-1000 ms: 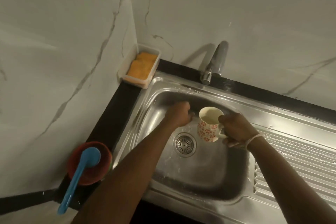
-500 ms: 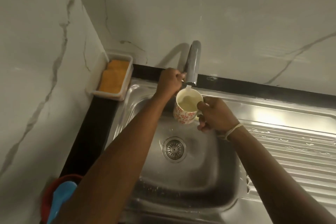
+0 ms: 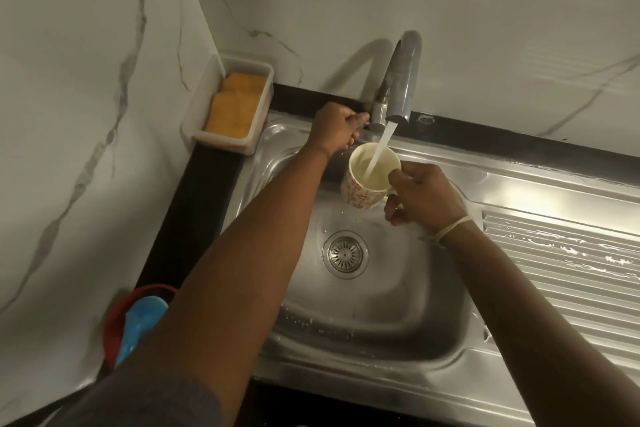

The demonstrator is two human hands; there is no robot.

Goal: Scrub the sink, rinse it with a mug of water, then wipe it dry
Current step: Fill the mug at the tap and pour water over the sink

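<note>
Over the steel sink (image 3: 398, 333), water is running from the tap (image 3: 401, 80) at twelve o'clock into the mug (image 3: 363, 191); the right hand (image 3: 424, 198) is grasping its handle, and the left hand's (image 3: 334, 128) grip is clenching the tap lever.

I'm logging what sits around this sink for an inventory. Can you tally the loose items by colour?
White with red pattern: 1, the mug held by the right hand under the tap
Orange: 1, the sponge in its clear tray
Red: 1, the bowl
Blue: 1, the scoop in that bowl
Clear: 1, the tray
Total: 5
</note>
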